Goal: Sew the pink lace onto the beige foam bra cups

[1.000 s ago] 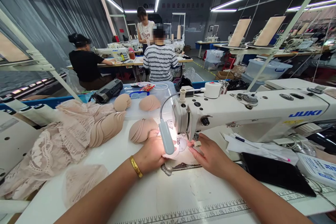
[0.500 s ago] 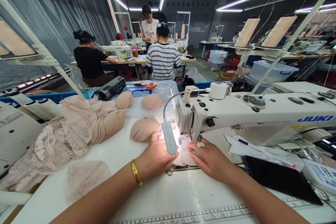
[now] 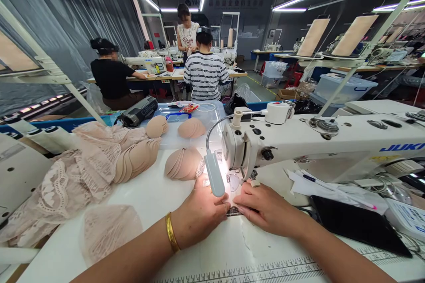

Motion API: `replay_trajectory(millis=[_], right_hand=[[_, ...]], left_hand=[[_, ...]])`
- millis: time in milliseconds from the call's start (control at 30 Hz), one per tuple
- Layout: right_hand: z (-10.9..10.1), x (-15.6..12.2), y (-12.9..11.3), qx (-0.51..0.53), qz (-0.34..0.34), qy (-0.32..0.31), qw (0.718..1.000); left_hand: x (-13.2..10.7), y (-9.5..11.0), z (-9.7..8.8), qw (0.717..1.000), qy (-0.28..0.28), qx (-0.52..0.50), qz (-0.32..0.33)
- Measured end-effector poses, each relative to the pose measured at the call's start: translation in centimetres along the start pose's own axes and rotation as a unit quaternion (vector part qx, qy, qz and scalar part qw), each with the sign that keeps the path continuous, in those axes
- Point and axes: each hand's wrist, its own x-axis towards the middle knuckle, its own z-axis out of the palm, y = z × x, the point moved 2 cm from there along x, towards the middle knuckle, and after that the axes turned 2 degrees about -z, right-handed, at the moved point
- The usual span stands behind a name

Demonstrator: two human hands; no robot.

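A pale pink piece of fabric [image 3: 235, 193] lies under the needle area of a white JUKI sewing machine [image 3: 308, 137], mostly covered by fingers. Pressed against its left side, my left hand [image 3: 201, 208] has its thumb and fingers closed on the edge. A grey lamp head [image 3: 214, 174] hides part of those fingers. From the right, my right hand [image 3: 265, 205] pinches the same piece with bent fingers, close to the presser foot. The fingertips of both hands nearly meet over the metal plate.
Stacked beige bra cups [image 3: 182, 163] sit left of the machine, beside heaped lace fabric [image 3: 76, 181]. A sheer beige piece [image 3: 108, 230] lies nearer me. On the right are a black tablet [image 3: 358, 225] and a pen [image 3: 308, 177]. Co-workers occupy tables ahead.
My hands have come closer together, and my left hand has shifted slightly toward me. My right fingers have curled in more. Less of the fabric shows between them.
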Motion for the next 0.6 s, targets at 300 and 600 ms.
replay_trajectory(millis=[300, 600], right_hand=[[0.7, 0.3, 0.7, -0.006, 0.043, 0.042, 0.998], [1.9, 0.7, 1.6, -0.04, 0.087, 0.049, 0.994]], left_hand=[[1.1, -0.7, 0.6, 1.0, -0.015, -0.005, -0.023], [1.5, -2.9, 1.3, 0.999, 0.03, -0.009, -0.031]])
